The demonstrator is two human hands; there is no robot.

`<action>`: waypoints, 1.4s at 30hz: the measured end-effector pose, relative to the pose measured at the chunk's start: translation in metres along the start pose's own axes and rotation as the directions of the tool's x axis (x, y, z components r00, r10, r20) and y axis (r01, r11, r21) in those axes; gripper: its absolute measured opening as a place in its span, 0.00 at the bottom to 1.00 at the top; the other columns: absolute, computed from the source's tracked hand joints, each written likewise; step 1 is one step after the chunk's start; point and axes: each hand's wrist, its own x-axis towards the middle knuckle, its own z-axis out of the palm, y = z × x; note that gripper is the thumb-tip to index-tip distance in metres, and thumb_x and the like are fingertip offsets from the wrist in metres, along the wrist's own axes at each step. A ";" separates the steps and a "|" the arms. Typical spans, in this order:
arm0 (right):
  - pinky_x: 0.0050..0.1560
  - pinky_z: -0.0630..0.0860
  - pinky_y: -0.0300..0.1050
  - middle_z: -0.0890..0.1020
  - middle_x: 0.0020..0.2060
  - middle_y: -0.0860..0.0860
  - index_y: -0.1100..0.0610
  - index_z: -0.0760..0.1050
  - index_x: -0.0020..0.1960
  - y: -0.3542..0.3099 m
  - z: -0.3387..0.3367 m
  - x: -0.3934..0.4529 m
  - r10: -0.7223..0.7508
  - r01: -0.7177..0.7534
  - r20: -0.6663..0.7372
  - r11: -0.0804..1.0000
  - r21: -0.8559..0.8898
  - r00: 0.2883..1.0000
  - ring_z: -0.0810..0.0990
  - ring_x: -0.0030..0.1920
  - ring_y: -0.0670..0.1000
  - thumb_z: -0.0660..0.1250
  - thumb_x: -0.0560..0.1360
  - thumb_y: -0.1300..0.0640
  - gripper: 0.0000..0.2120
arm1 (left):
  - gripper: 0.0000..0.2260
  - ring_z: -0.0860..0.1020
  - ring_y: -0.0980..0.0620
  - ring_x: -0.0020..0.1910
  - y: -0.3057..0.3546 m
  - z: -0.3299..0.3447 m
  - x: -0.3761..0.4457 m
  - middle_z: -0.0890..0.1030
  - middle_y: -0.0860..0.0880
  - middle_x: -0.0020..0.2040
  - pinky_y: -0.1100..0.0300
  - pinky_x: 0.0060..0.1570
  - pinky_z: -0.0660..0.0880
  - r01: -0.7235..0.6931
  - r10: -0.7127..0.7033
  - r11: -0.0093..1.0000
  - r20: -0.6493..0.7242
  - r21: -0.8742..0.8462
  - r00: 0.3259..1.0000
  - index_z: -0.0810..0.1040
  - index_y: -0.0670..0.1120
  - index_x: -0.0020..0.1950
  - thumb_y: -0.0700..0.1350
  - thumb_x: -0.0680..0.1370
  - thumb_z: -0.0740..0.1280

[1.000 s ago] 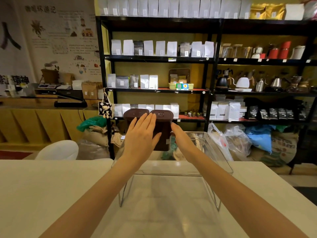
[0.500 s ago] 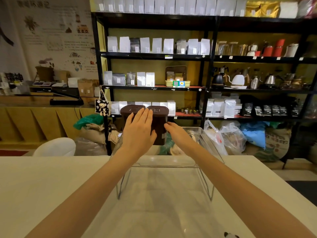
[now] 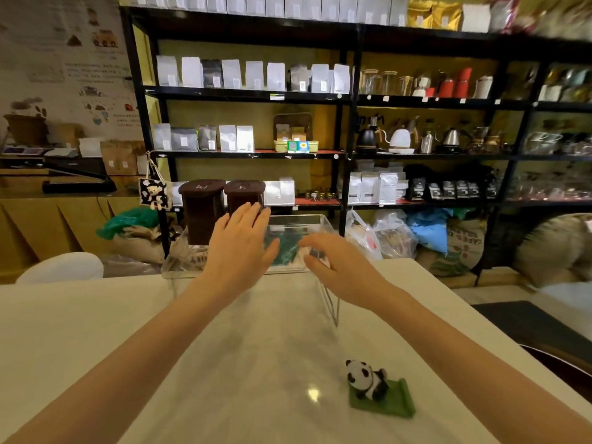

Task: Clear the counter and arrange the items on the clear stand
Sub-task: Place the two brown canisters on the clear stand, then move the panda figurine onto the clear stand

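Observation:
Two dark brown lidded canisters stand side by side on the clear stand at its back left: the left canister and the right canister. My left hand hovers open just in front of the right canister, fingers spread, hiding its lower part. My right hand is open over the stand's right front, holding nothing. A small panda figure on a green base sits on the white counter near me, to the right.
Behind the counter rises a black shelving unit with bags, kettles and jars. Sacks and plastic bags lie on the floor beyond the counter's far edge. A white chair back shows at the left.
Both hands have come off the canisters and drawn back toward me, the right hand swinging right. The view tilted down, bringing the panda figure into sight.

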 end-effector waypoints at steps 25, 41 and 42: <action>0.64 0.62 0.39 0.70 0.67 0.52 0.53 0.62 0.71 0.093 0.009 -0.181 0.258 -0.231 0.270 0.964 -0.130 0.928 0.67 0.67 0.50 0.61 0.76 0.50 0.24 | 0.24 0.75 0.58 0.55 0.101 0.068 -0.134 0.78 0.52 0.58 0.75 0.50 0.70 0.327 0.097 0.629 0.488 -0.705 0.867 0.71 0.49 0.66 0.45 0.71 0.71; 0.49 0.67 0.31 0.73 0.66 0.49 0.50 0.67 0.68 0.089 -0.028 -0.140 0.210 -0.190 0.305 0.977 -0.092 0.929 0.70 0.57 0.44 0.65 0.74 0.49 0.23 | 0.18 0.80 0.54 0.48 0.094 0.038 -0.095 0.83 0.48 0.52 0.65 0.52 0.77 0.237 0.051 0.674 0.364 -0.700 0.930 0.77 0.45 0.61 0.44 0.71 0.71; 0.47 0.67 0.30 0.74 0.65 0.48 0.50 0.67 0.68 0.085 -0.033 -0.134 0.193 -0.179 0.279 0.981 -0.075 0.941 0.70 0.55 0.43 0.65 0.74 0.49 0.23 | 0.18 0.80 0.55 0.47 0.092 0.031 -0.089 0.83 0.48 0.51 0.63 0.52 0.77 0.225 0.046 0.672 0.343 -0.705 0.938 0.77 0.45 0.61 0.44 0.71 0.71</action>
